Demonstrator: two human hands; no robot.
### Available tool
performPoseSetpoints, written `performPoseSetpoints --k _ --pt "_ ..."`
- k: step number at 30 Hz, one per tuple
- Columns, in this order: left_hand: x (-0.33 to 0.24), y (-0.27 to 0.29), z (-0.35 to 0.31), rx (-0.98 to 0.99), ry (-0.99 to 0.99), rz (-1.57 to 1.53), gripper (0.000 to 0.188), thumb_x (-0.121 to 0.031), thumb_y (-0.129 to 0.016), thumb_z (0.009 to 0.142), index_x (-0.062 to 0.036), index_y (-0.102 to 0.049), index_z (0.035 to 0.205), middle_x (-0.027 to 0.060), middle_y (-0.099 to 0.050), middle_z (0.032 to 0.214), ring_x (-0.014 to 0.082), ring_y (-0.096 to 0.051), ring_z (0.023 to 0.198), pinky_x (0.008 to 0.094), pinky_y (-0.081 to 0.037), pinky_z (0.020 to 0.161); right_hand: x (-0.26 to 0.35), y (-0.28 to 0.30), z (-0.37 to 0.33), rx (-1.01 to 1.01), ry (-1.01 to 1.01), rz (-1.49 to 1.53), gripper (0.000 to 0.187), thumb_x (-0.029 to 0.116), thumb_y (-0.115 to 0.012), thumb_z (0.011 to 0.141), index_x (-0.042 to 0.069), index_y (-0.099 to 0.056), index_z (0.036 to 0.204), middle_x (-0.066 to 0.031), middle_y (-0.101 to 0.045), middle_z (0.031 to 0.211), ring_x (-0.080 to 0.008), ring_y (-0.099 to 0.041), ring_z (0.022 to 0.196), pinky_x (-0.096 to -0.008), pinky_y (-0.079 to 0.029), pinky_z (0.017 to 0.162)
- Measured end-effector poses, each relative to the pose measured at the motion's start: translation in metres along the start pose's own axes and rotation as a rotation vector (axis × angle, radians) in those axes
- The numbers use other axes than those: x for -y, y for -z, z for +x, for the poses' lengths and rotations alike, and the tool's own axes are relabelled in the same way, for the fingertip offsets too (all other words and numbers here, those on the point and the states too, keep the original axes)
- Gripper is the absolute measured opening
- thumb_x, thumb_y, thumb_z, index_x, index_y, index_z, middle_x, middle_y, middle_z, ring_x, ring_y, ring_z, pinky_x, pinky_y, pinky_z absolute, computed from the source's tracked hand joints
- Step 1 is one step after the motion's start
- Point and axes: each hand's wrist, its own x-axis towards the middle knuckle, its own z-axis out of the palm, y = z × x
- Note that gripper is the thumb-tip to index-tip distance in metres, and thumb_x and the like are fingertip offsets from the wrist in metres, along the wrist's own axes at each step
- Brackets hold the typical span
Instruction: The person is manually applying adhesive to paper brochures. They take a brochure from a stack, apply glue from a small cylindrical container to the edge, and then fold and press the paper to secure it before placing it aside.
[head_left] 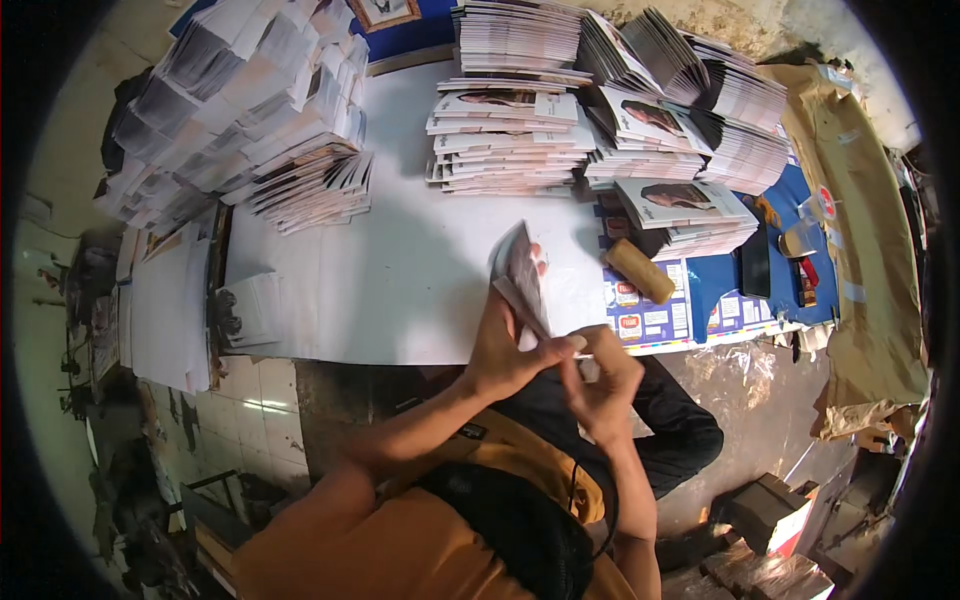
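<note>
A white work table (400, 270) carried stacks of printed booklets (505, 135); a wooden roller (640, 270) lay near its front edge. Above that edge, the left hand (505, 355) gripped a folded leaflet (520, 275) held upright, while the right hand (605, 375) pinched its lower corner.

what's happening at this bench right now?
A person in an orange shirt holds a folded printed sheet over the white tabletop. The left hand grips its lower edge and the right hand pinches it from below. Tall stacks of printed booklets fill the far side, with another heap at the left. A wooden cylinder lies to the right on blue sheets.
</note>
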Motion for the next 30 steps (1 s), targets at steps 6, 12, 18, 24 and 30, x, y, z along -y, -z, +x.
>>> performPoseSetpoints --k 6,12,18,24,30 --pt "0.025 0.035 0.020 0.246 0.311 -0.591 0.087 -0.046 -0.073 0.092 -0.0026 -0.033 0.156 0.0216 -0.047 0.154 0.0330 -0.050 0.140 0.0476 -0.044 0.115 -0.007 -0.025 0.013 0.235 -0.553 0.611 0.013 0.007 -0.077 0.094 0.002 -0.065 0.093 0.0023 -0.063 0.078 -0.0029 -0.053 0.066 -0.0200 -0.044 0.061" --pt "0.004 0.067 0.037 0.242 0.324 -0.431 0.098 -0.049 -0.078 0.086 -0.0032 -0.030 0.158 0.0245 -0.045 0.153 0.0366 -0.049 0.140 0.0498 -0.044 0.115 -0.031 -0.032 0.041 0.381 -0.449 0.611 0.015 0.006 -0.078 0.091 -0.004 -0.073 0.101 0.0041 -0.061 0.067 -0.0012 -0.050 0.062 -0.0189 -0.041 0.059" --pt "-0.038 0.101 0.047 0.266 0.059 0.073 0.078 -0.014 -0.067 0.085 0.0035 -0.034 0.154 0.0165 -0.057 0.137 0.0215 -0.065 0.105 0.0322 -0.052 0.092 -0.024 -0.019 0.063 0.307 -0.465 0.505 0.022 0.018 -0.073 0.098 -0.002 -0.079 0.105 -0.0011 -0.073 0.077 -0.0060 -0.061 0.070 -0.0238 -0.049 0.065" --pt "-0.068 0.106 0.032 0.810 -0.311 1.110 0.093 -0.033 -0.080 0.080 -0.0106 -0.036 0.159 0.0133 -0.035 0.165 0.0398 -0.023 0.155 0.0643 -0.015 0.123 -0.069 -0.010 0.058 0.242 -0.571 0.660 0.035 0.023 -0.071 0.098 -0.003 -0.071 0.121 -0.0094 -0.077 0.106 -0.0157 -0.069 0.091 -0.0306 -0.054 0.078" --pt "-0.010 0.102 0.016 0.918 -0.139 1.167 0.119 -0.075 -0.076 0.073 -0.0092 -0.030 0.161 0.0162 -0.018 0.170 0.0394 -0.010 0.158 0.0630 -0.012 0.126 -0.102 -0.006 0.040 0.114 -0.410 -0.056 0.021 0.011 -0.070 0.093 -0.003 -0.073 0.109 -0.0142 -0.071 0.070 -0.0140 -0.062 0.059 -0.0309 -0.047 0.058"
